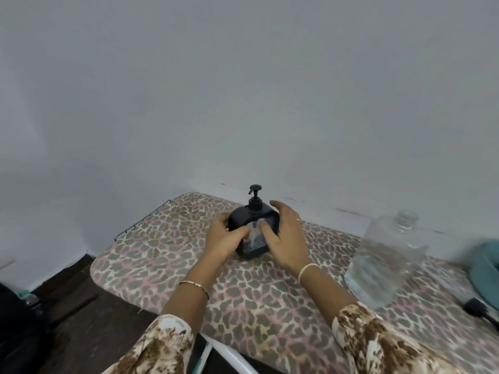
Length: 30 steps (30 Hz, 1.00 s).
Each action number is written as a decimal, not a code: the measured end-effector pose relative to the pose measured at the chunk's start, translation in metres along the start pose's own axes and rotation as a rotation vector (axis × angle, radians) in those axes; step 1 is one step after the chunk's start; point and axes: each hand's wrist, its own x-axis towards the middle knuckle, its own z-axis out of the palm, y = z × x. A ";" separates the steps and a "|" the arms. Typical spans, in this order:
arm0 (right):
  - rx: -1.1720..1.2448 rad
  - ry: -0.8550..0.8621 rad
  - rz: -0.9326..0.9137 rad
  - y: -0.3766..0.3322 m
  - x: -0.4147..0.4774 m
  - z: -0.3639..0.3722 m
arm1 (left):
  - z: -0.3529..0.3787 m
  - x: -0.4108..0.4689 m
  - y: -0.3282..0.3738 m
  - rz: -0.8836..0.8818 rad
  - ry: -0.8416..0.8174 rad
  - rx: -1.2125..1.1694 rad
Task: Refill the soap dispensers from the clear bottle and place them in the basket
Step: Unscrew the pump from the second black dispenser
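Soap dispenser (243, 215), black and squat with its pump head fitted on top, stands upright at the far end of a leopard-print ironing board (151, 255), between the two hands. At the far left, a small plastic water bottle (29, 298) stands down on the dark floor, well apart from the board. A wire rest (145, 220) runs along the board's left end.

The left hand (225, 240) grips the dispenser's left side with its fingers curled against the body. Its thumb reaches across the front to a crumpled clear piece (253, 233), possibly plastic film, though the view is too blurred to be sure. A thin bracelet (195, 286) circles that wrist.

The right hand (287, 238) cups the dispenser's right side. Its thumb presses the same clear piece from the other side, and its forefinger arches up beside the pump collar. It wears a ring (299, 220) and a pale wristband (306, 271).

Further right, well apart from the hands, the clear bottle (386, 255) stands on the board with its threaded neck uncapped and liquid low inside. At the right edge lie a teal object (486, 265), cut off by the frame, and a small black part (479, 309) just beneath it.
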 end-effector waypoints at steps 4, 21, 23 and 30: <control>0.030 0.056 0.031 -0.001 -0.024 -0.023 | 0.020 -0.036 0.003 -0.023 -0.165 -0.044; -0.046 0.308 0.266 0.019 -0.092 -0.091 | 0.068 -0.114 0.007 0.037 -0.403 0.095; -0.059 0.320 0.272 0.016 -0.093 -0.090 | 0.069 -0.118 0.010 0.080 -0.428 0.092; -0.084 0.333 0.306 0.015 -0.090 -0.089 | 0.069 -0.110 0.010 0.219 -0.438 0.192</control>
